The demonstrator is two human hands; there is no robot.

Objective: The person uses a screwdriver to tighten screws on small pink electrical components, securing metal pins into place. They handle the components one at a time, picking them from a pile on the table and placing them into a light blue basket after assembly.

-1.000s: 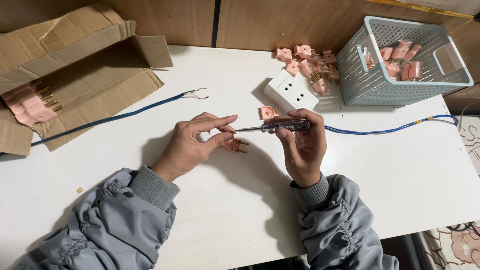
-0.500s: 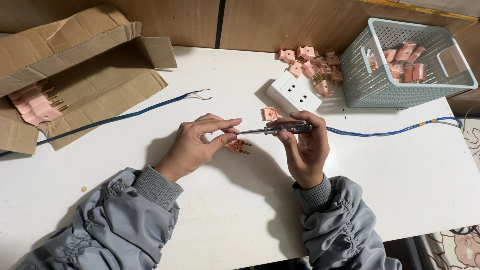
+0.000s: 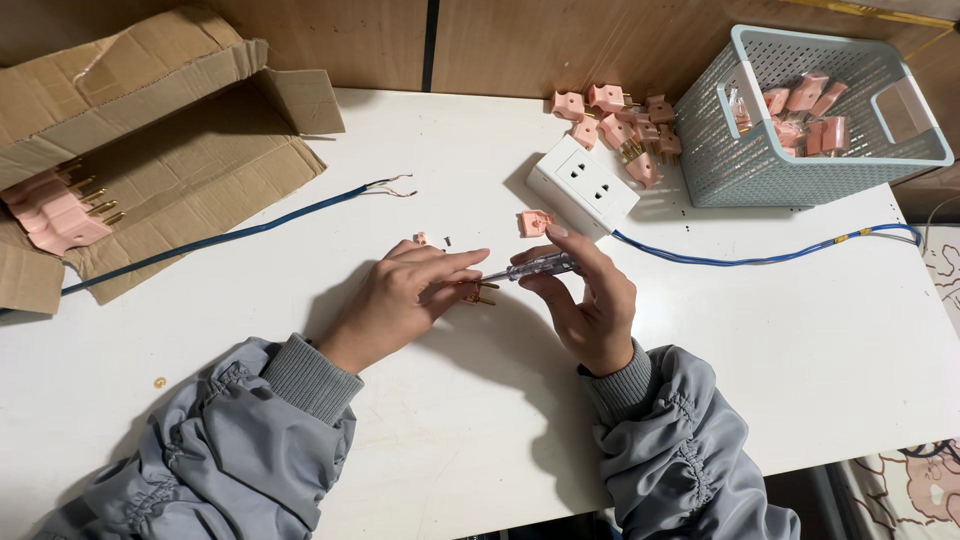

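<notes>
Pink plug [image 3: 478, 292] parts sit pinched in the left hand [image 3: 405, 300], just above the white table [image 3: 300, 420], with brass prongs poking out below the fingertips. The right hand [image 3: 590, 305] grips a clear-handled screwdriver [image 3: 535, 267] between thumb and fingers, its tip pointed into the piece that the left hand holds — so a screw on this plug looks to be in work right now, neither hand spread or free.

Just beyond the hands lie a loose pink plug half [image 3: 535, 222] and a tiny screw [image 3: 447, 240], which suggests this plug is apart and not yet closed up. A blue cable [image 3: 240, 230] with bared copper ends lies across the table to the left, joined to nothing as far as can be seen; a second blue cable [image 3: 760, 260] runs from the white socket block [image 3: 583, 185] off to the right.

As a judgement, the batch is only partly through — a pile of pink plugs [image 3: 615, 120] waits beside the socket block, more lie in the open cardboard box [image 3: 150, 130] at the left, and some already rest in the grey basket [image 3: 815, 170]. Which pile is finished cannot be told.
</notes>
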